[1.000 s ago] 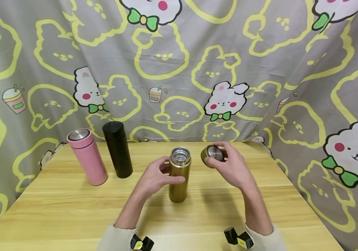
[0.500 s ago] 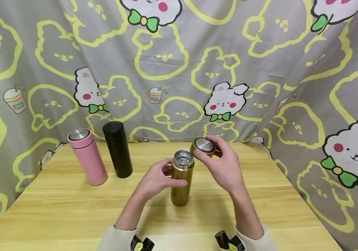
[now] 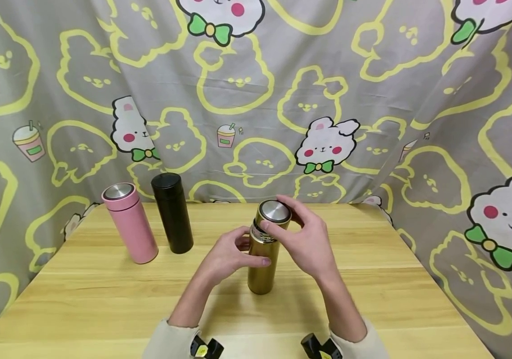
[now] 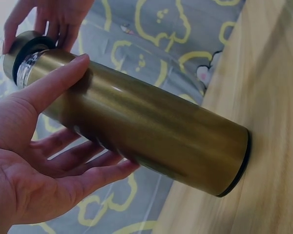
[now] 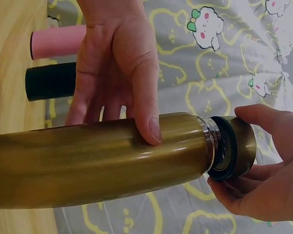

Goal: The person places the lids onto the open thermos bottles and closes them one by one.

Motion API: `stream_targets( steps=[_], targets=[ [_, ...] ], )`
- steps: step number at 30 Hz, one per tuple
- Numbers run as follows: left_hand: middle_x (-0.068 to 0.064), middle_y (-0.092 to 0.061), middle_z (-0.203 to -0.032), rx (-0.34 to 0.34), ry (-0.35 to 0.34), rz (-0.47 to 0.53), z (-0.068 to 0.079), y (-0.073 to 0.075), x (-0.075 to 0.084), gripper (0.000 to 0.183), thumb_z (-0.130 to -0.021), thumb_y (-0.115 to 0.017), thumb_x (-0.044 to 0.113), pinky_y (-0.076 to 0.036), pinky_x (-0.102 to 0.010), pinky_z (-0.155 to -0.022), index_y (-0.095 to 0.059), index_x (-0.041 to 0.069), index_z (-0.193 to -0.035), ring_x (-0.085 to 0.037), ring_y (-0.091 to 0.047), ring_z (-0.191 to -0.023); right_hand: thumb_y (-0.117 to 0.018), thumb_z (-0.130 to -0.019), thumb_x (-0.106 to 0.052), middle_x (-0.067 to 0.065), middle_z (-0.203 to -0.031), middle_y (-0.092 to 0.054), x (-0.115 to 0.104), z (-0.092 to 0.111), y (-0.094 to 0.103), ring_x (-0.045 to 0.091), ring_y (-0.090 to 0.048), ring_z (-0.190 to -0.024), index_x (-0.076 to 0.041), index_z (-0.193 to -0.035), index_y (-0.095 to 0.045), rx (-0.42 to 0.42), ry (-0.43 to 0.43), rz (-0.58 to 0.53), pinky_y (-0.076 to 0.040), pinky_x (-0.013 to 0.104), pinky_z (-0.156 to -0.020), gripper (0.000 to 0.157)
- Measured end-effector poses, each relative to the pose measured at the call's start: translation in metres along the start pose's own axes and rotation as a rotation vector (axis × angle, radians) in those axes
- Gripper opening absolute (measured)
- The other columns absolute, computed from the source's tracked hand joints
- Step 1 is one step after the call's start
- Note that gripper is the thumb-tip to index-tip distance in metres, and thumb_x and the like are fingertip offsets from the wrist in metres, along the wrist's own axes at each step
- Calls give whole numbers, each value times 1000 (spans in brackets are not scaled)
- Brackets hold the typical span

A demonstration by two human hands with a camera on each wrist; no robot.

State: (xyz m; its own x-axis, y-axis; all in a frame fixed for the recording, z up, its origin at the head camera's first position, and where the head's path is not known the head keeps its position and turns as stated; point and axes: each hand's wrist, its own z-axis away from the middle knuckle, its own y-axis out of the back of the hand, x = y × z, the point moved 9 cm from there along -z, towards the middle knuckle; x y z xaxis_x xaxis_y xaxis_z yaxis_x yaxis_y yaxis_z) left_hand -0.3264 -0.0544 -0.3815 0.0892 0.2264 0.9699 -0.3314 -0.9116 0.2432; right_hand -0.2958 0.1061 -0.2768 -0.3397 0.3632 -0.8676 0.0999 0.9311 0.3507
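A gold thermos bottle (image 3: pixel 262 271) stands upright on the wooden table, its silver threaded neck (image 4: pixel 25 68) partly showing. My left hand (image 3: pixel 225 254) grips its upper body, thumb across the front and fingers behind. Above the mouth, my right hand (image 3: pixel 305 237) pinches the gold lid (image 3: pixel 275 211), which has a brushed steel top. In the right wrist view the lid (image 5: pixel 245 146) sits slightly tilted at the neck, its dark inner rim showing along a gap. Whether the threads touch is hidden.
To the left stand a pink thermos (image 3: pixel 133 229) and a black thermos (image 3: pixel 174 219), both with lids on. The wooden table (image 3: pixel 81 299) ends at a grey patterned curtain (image 3: pixel 247 114) behind and at the sides.
My right hand has brought the lid leftward from beside the gold thermos to over its mouth, turning its steel top upward. The bottle has shifted slightly right, with my left hand still holding it.
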Motion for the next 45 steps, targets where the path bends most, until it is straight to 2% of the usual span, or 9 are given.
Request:
stream_targets(
  steps=[5, 12, 25, 34, 45],
  targets=[
    [2, -70, -123, 1, -9, 9, 0, -1, 0, 64, -73, -93, 35, -53, -45, -100, -64, 24, -128, -21, -66, -118, -87, -80, -39, -4, -127, -67, 1, 1, -6, 17, -62, -122, -27, -135, -63, -29, -4, 4, -47, 48, -106, 61],
    [0, -71, -122, 13, -7, 10, 1, -2, -1, 62, -72, -93, 35, -53, -44, -100, -64, 24, -127, -21, -66, -118, -87, -79, -41, -5, -127, -67, 3, 3, -7, 15, -62, -123, -30, -134, -63, -24, -1, 0, -45, 48, -109, 61],
    [3, -67, -129, 10, -6, 8, 3, -1, 1, 70, -71, -93, 38, -52, -46, -102, -62, 28, -134, -23, -63, -124, -88, -78, -38, -6, -127, -68, 3, 4, -16, 14, -62, -123, -29, -135, -63, -36, 19, 14, -46, 50, -107, 62],
    [3, -68, -128, 12, 6, 6, 5, 0, 0, 70, -71, -93, 39, -50, -47, -104, -62, 30, -132, -22, -63, -123, -88, -80, -37, -5, -129, -67, 4, 4, -16, 15, -61, -125, -25, -136, -63, -62, 22, -3, -46, 48, -109, 63],
    [4, -68, -128, 10, 0, -1, 3, 0, 1, 68, -71, -93, 39, -51, -46, -102, -62, 30, -131, -22, -63, -123, -88, -79, -38, -4, -128, -67, 5, 5, -15, 15, -62, -124, -27, -134, -63, -61, 18, 4, -44, 50, -110, 61]
  ],
)
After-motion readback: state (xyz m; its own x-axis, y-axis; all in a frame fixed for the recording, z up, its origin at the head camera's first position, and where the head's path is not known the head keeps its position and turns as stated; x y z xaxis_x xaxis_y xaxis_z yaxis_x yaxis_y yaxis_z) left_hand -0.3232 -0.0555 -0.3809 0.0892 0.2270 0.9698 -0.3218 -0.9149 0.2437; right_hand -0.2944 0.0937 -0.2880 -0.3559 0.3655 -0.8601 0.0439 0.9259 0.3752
